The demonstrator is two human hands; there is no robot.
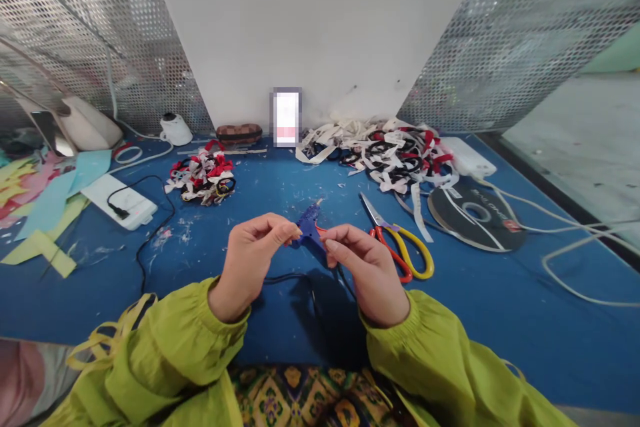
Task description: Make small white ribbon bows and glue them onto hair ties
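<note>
A blue glue gun (311, 226) with an orange trigger lies in front of me, its nozzle pointing away and a black cord running from it. Over its left side, my left hand (257, 257) is closed in a pinch. My right hand (367, 268) pinches thumb against fingers at the gun's right side, by the trigger. A small reddish bit shows near the left fingertips; what either pinch holds is too small to make out. Just right of my right hand rest scissors (400, 234) with one red and one yellow handle, blades partly apart.
A tangled heap of ribbons and hair ties (395, 150) lies at the back right, a smaller pile (203, 174) at left. Nearby are a black reel (475, 214), a white power bank (120, 200), a phone (287, 117), coloured paper strips (47, 207) and loose white cables (565, 260).
</note>
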